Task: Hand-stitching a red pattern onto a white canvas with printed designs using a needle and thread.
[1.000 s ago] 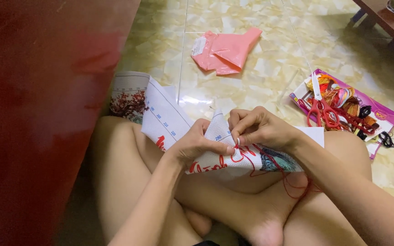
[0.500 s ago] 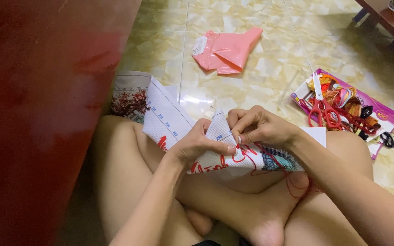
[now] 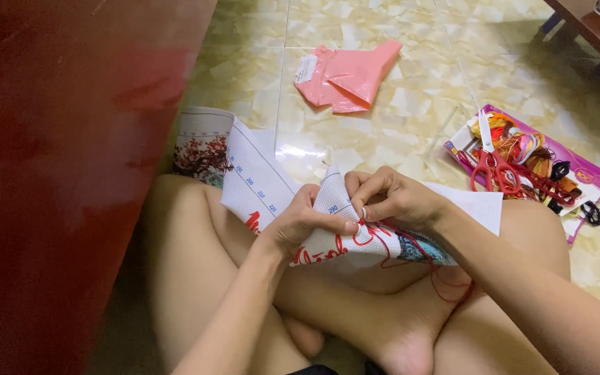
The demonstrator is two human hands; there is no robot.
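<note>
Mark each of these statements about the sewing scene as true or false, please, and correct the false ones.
1. Both hands hold the white cross-stitch fabric over the person's lap. True: the left hand and the right hand pinch it at a folded corner.
2. The thread at the fabric is blue. False: the red thread hangs down from it.
3. The pink plastic bag lies on the tiled floor, apart from the hands. True.
4. The red-handled scissors are in the right hand. False: they lie on the purple packet of thread skeins on the floor.
5. The person sits on a chair. False: they sit cross-legged on the floor.
</note>
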